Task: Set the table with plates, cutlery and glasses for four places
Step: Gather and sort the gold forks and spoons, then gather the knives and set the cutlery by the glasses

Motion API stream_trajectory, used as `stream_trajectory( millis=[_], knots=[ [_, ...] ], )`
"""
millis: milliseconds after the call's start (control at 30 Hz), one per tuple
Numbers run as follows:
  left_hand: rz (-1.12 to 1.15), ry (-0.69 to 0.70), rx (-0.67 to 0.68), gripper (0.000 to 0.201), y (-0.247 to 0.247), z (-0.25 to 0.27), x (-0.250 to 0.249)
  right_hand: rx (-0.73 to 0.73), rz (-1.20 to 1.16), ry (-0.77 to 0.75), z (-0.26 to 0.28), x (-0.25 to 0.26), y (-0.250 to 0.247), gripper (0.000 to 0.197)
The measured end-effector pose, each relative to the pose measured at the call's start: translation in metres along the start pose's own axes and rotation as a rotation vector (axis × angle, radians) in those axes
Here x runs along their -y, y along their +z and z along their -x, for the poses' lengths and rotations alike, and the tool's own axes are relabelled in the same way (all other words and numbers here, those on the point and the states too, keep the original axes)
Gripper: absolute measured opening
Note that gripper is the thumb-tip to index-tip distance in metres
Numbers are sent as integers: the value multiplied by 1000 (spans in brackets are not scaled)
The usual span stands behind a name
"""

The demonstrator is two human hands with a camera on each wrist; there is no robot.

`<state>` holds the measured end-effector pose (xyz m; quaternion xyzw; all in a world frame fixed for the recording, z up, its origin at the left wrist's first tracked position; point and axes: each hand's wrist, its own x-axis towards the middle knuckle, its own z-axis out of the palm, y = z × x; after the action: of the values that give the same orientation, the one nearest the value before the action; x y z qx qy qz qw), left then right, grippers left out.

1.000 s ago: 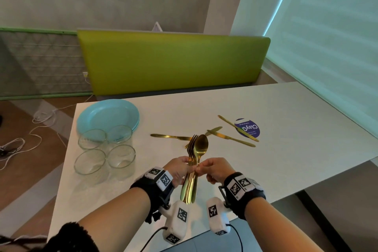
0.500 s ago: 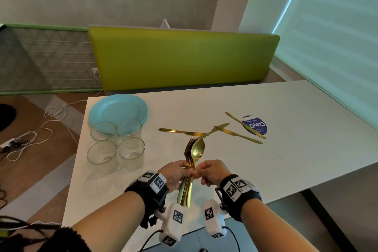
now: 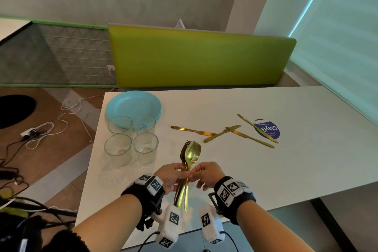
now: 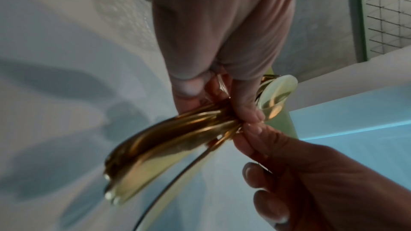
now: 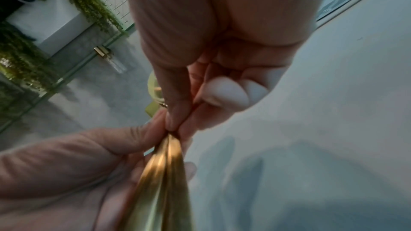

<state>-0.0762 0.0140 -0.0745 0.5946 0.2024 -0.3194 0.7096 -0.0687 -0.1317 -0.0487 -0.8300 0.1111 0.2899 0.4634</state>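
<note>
The left hand grips a bundle of gold spoons and forks above the near counter edge, and the right hand pinches one handle in it. Only the head view shows the plates far left, four glasses beside them and the knives further right; the wrist views show thumbs and fingers pressed together on the handles

The middle of the gold cutlery bundle is hidden by the left hand and right hand, so its pieces cannot be counted. The far glasses partly hide the blue plates. The handles are blurred in both wrist views.
</note>
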Motion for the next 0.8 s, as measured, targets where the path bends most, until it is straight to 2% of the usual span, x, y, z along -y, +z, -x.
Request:
stream_trajectory(
  millis=[133,167,267,333,400,500,633,767,800],
  knots=[
    [-162,-4,-20,10,-13,4,0,29,137,16,-2,5,11,20],
    [-284,13,-47,8,-19,4,-1,40,167,23,-2,6,13,21],
    [-871,72,-138,26,-40,7,-7,48,263,34,-3,6,15,23],
    [-1132,85,-177,19,-55,12,-9,36,321,41,-2,5,12,23],
    [-1286,70,-180,13,-71,13,-8,20,373,57,-3,2,7,22],
    [-1406,24,-170,12,-98,16,0,-7,440,82,-3,-2,1,23],
    [-1485,13,-187,39,-116,22,5,-31,530,107,-3,-2,-3,25],
    [-1537,3,-169,41,-126,25,10,6,651,97,-2,6,0,13],
    [-1543,2,-171,42,-128,25,12,13,675,85,-3,8,1,19]
  ],
)
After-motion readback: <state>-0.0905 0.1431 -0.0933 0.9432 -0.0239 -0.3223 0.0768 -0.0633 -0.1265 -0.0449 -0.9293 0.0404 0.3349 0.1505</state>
